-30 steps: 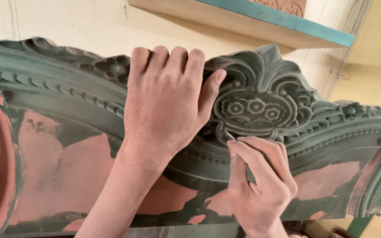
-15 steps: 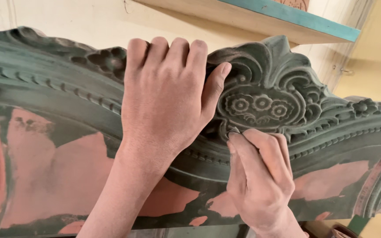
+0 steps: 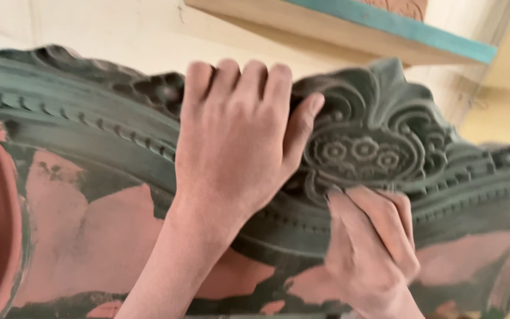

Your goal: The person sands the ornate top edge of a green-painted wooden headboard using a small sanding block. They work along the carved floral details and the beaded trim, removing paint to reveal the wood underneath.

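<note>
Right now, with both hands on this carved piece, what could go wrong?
1. The left hand grips the top edge beside the floral medallion; pressing hard there might chip the raised scrollwork.
2. The right hand presses its fingertips under the medallion; the green coating is already patchy, so rubbing may strip more.

Single head-worn view, very close, angled slightly upward at the carved green-painted arch point(image 3: 385, 147), with both hands filling the centre and a shelf edge point(image 3: 349, 29) overhead.
</note>
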